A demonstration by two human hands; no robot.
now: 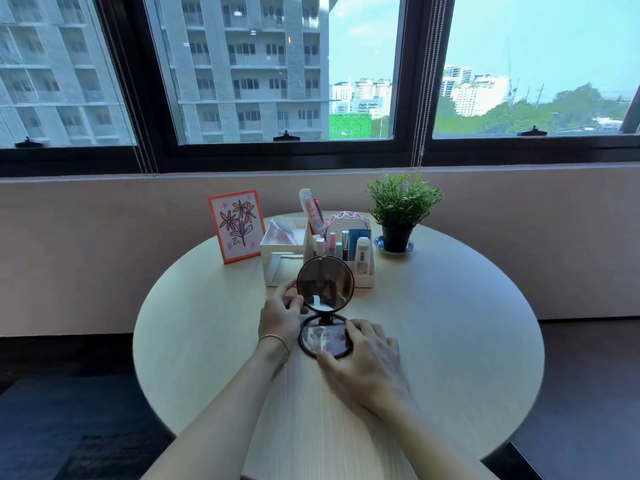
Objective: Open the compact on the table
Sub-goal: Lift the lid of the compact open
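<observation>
Pinning the compact's base at frame centre on the table with our right hand, our left hand pinches the raised lid; we tilt gently, base held flat

**A room high up in a city home**

Looks like a room in a flat, set up as a little make-up corner. Big windows with dark frames across the top of the frame, with tall apartment blocks, far towers, trees and blue sky outside. In the middle, a round light wood table pushed near a plain pale wall. At the back of the table, a white organizer box full of beauty things: a pink comb, small bottles and tubes. Left of the box, a flower drawing in an orange frame. Right of the box, a small green plant in a dark pot on a saucer. Dark floor below.
</observation>
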